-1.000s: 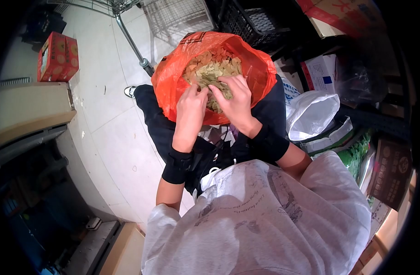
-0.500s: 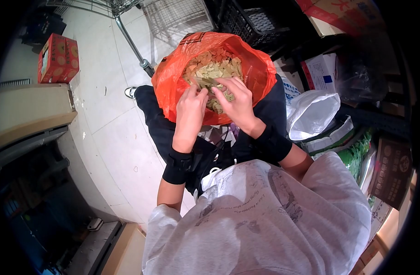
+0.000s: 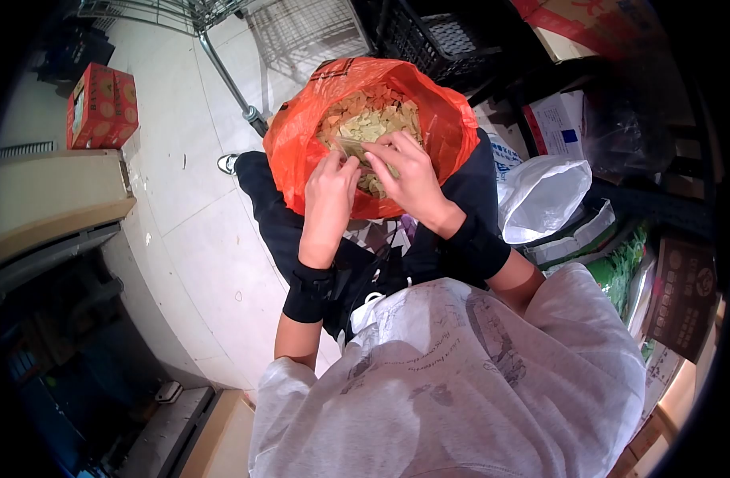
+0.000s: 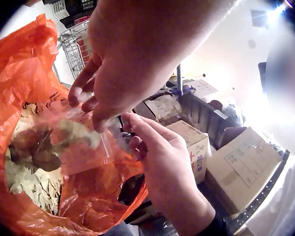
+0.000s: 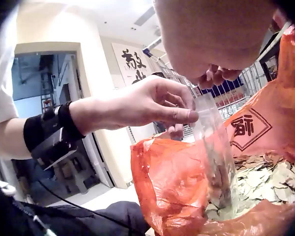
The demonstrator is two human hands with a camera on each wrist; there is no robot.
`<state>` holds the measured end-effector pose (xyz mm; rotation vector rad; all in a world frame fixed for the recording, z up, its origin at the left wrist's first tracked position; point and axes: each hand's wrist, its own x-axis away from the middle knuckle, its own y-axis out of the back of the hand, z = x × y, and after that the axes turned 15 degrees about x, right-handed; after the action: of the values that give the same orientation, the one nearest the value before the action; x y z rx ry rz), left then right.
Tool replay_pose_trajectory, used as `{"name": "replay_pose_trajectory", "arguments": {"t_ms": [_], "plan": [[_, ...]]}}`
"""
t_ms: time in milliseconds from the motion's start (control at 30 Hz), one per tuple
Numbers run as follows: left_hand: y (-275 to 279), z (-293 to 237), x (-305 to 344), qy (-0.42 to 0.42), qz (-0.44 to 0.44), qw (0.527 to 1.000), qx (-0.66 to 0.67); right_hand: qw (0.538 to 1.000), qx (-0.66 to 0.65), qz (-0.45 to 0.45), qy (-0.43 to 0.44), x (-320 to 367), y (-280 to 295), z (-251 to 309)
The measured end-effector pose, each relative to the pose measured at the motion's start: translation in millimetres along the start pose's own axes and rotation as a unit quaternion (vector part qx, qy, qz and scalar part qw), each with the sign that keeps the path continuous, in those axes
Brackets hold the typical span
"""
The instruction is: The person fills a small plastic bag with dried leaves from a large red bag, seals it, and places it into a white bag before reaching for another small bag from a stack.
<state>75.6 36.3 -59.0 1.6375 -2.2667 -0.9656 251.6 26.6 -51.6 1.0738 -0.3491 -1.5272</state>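
My left hand (image 3: 330,191) pinches the top edge of a small clear zip bag (image 5: 217,164) between thumb and fingers. At the same edge, my right hand (image 3: 415,182) grips the bag with its fingertips, close to the left one. Flat dried leaves show through the clear plastic in both wrist views, and the bag hangs upright. Beneath it an orange plastic bag (image 3: 289,155) stands open between the person's legs, holding a heap of pale green-brown dried leaves (image 3: 374,111). The hands partly hide the heap in the head view.
A metal wire cart (image 3: 233,80) and a black crate (image 3: 433,44) stand beyond the orange bag. To the right are a white plastic bag (image 3: 544,199) and cartons. A red box (image 3: 102,107) sits at the far left, near a counter (image 3: 54,191).
My right fingertips have shifted slightly along the zip bag's top edge, and more of its clear plastic shows between the hands. The orange bag stays where it was.
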Motion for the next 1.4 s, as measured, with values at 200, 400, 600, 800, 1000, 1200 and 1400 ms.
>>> {"name": "replay_pose_trajectory", "arguments": {"t_ms": [200, 400, 600, 800, 1000, 1200, 1400], "plan": [[2, -3, 0, -0.005, -0.005, 1.000, 0.018, 0.999, -0.049, 0.002, -0.025, -1, 0, 2], [7, -2, 3, -0.021, -0.005, 0.999, 0.030, 0.995, -0.034, 0.092, 0.028, -10, 19, -16], [15, 5, 12, -0.025, 0.008, 0.999, 0.032, 0.970, 0.067, 0.135, 0.190, -17, 12, -47], [33, 1, 22, -0.053, -0.028, 0.998, 0.001, 0.960, 0.104, 0.152, 0.211, -27, 30, -56], [34, 11, 28, -0.093, -0.071, 0.993, 0.004, 0.961, 0.125, 0.095, 0.227, -23, 32, -42], [30, 14, 42, -0.079, -0.021, 0.996, -0.030, 0.957, 0.123, 0.114, 0.237, -4, 12, -41], [40, -13, 32, -0.098, -0.067, 0.993, -0.008, 0.965, 0.091, 0.087, 0.230, -25, 36, -15]]}}
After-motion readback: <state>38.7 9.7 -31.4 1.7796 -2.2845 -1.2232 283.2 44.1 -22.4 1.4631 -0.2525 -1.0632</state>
